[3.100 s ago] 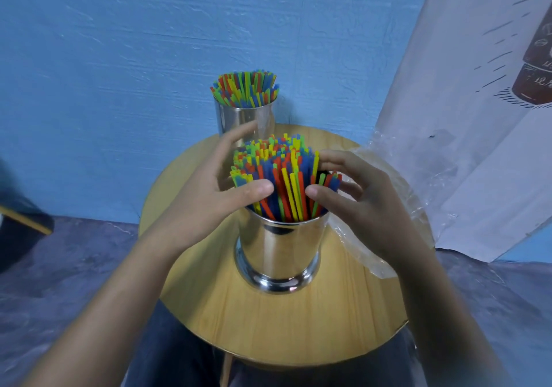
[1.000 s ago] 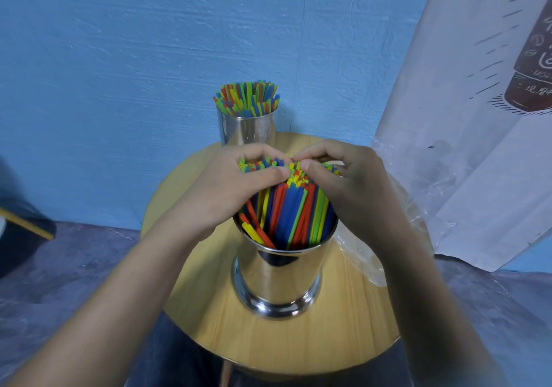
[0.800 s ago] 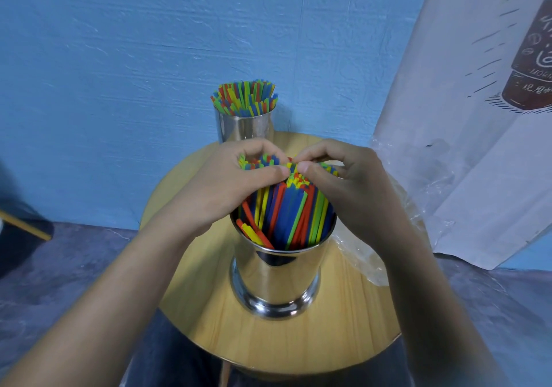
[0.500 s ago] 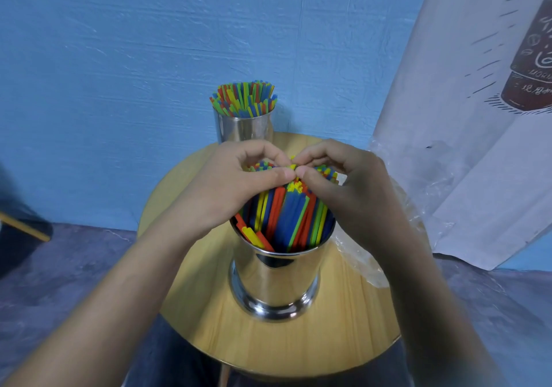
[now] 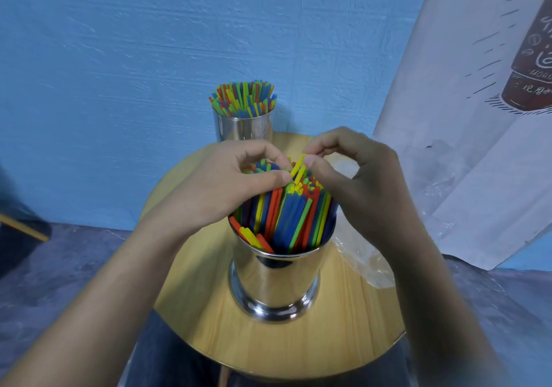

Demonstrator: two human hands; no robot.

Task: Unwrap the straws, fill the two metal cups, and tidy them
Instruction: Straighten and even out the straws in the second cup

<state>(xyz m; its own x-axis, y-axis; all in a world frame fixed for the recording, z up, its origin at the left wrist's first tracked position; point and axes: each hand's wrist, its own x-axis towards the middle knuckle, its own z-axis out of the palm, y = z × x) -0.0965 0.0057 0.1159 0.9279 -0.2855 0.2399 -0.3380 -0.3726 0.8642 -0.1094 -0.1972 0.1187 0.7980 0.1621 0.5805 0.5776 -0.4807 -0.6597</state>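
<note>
While my left hand grips the straws mid-frame, my right hand pinches a yellow straw by its tip: light and bendy, I'd judge.

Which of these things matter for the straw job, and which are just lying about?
Job:
near metal cup
its straws, tops gripped by the left hand
yellow straw, pinched by the right hand
far metal cup, already full
plastic wrapper, empty

Lying about:
white banner
dark object at the left edge
</note>
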